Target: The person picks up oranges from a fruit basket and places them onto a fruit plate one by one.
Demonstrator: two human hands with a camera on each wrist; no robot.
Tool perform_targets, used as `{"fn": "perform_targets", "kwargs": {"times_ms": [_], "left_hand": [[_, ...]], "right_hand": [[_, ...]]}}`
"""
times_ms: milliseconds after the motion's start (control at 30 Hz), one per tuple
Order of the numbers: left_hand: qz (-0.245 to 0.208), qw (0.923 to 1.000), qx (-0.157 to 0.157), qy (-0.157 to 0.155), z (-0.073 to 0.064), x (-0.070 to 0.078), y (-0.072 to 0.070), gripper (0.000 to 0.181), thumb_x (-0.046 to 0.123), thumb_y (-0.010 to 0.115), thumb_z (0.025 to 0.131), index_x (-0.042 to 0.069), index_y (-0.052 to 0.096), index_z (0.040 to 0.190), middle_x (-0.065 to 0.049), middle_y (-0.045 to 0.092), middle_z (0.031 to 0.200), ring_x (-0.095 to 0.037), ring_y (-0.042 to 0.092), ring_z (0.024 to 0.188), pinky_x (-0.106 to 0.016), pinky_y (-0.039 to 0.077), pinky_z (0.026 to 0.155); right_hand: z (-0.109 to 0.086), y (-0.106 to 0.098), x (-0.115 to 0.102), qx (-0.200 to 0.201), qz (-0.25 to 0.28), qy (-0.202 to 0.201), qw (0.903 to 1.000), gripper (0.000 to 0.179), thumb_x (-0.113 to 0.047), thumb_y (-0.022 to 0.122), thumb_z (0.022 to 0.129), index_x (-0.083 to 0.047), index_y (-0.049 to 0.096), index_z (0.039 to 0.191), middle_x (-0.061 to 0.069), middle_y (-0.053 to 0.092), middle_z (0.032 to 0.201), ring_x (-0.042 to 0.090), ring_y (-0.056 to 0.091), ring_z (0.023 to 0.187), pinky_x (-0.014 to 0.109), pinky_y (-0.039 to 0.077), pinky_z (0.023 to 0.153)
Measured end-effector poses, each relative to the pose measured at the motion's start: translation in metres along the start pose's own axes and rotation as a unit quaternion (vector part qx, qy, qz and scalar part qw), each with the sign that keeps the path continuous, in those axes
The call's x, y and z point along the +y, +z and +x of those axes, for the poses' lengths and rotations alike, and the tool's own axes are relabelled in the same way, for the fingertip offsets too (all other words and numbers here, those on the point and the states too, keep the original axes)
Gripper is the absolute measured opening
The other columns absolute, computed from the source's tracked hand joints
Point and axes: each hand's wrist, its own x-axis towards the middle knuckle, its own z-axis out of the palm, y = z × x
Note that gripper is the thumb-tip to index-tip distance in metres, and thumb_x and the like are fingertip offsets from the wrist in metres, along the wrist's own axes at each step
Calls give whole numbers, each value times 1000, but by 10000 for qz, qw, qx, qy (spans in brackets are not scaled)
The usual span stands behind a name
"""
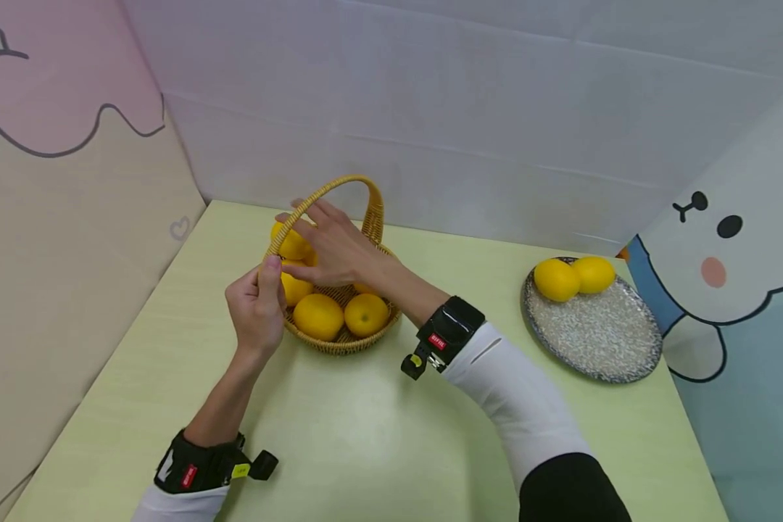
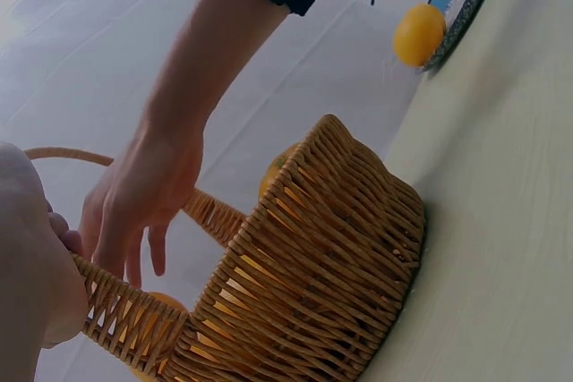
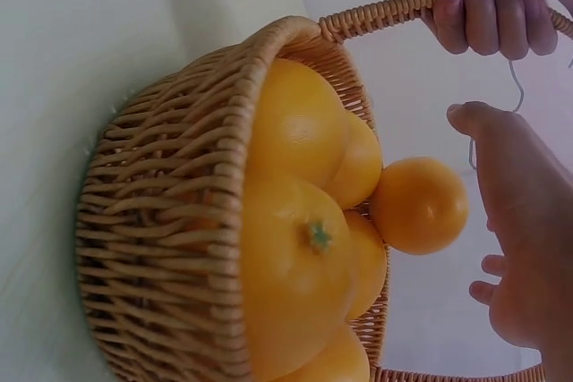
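Observation:
A wicker basket [image 1: 341,348] with a tall arched handle [image 1: 376,210] stands near the table's back edge, filled with several oranges [image 1: 318,317]. My left hand [image 1: 256,308] grips the left side of that handle; in the right wrist view its fingers [image 3: 479,15] curl round the wicker. Over the basket, under the arch, reaches my right hand [image 1: 342,250], its fingers loosely extended and holding nothing. Closest to it is an orange [image 3: 419,206] on top of the pile; a gap shows between them in the right wrist view. The right hand partly hides the fruit behind it.
On the right of the table lies a speckled grey oval plate [image 1: 600,337], with two oranges [image 1: 557,280] at its far edge. A pale wall [image 1: 431,123] rises behind the table [image 1: 365,435], and printed cloth panels stand at both sides.

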Motion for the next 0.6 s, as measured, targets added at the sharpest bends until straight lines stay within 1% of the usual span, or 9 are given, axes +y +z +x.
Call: {"fn": "perform_targets", "kwargs": {"times_ms": [100,233,400,467,600], "left_hand": [[10,10000,-9,25,0,0,1,59,18,56,105,-2,38,53,10,36,43,-6,32,35,-18,22,31],[7,10000,-21,12,-1,0,3,59,19,56,105,-2,38,53,11,36,44,-6,32,35,-19,21,31],[-14,10000,-25,29,-1,1,5,58,17,56,105,-1,38,53,12,36,44,-5,31,35,-19,19,30],[-10,10000,-27,61,-1,1,6,58,16,55,105,-1,38,53,12,36,44,-4,31,34,-19,19,30],[0,9999,-49,107,-2,0,7,57,15,54,105,-1,38,53,12,36,44,-4,32,34,-17,21,30]], "right_hand": [[7,2,1,-120,-10,38,9999,81,-69,54,94,-23,41,160,9,34,161,23,22,149,38,27,121],[12,5,1,-277,146,83,9995,82,-67,55,95,-23,36,162,11,28,165,25,20,150,43,33,118],[14,9,1,-361,205,2,9991,75,-61,56,99,-24,38,161,11,27,165,25,18,150,45,39,114],[14,11,1,-369,177,-47,9992,71,-58,56,100,-24,39,160,12,28,165,26,19,150,44,39,115],[12,14,1,-351,272,-136,9989,62,-46,60,102,-21,44,158,16,28,163,29,26,148,37,38,116]]}}
